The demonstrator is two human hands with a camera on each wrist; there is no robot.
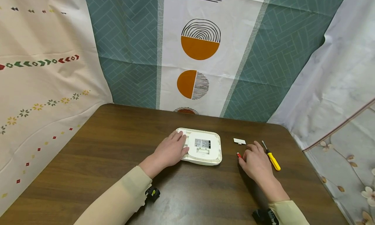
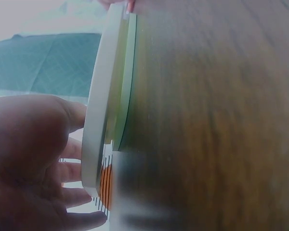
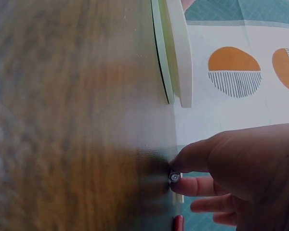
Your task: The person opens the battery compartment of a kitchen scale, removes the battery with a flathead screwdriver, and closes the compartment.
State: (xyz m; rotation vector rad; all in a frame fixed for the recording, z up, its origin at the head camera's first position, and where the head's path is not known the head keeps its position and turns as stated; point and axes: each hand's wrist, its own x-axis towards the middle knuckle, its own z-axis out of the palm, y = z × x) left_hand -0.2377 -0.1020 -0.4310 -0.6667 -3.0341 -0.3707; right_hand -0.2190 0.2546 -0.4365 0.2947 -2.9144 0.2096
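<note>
A white rounded-rectangular device (image 1: 215, 150) lies on the brown table, with a printed label and a small open recess on its upward face. Across its left end rests my left hand (image 1: 171, 150), fingers extended over the edge. To the right, my right hand (image 1: 257, 161) is low over the table. Its thumb and index finger pinch a small red battery (image 1: 238, 155), whose round metal end (image 3: 174, 177) shows in the right wrist view. Just beyond that hand is a small white cover (image 1: 239, 141) with a tab.
A screwdriver (image 1: 273, 160) with a yellow handle lies right of my right hand. Low in the right wrist view is another red object (image 3: 178, 223), partly cut off. Patterned cloths (image 1: 131, 55) hang behind and beside the table (image 1: 96, 160).
</note>
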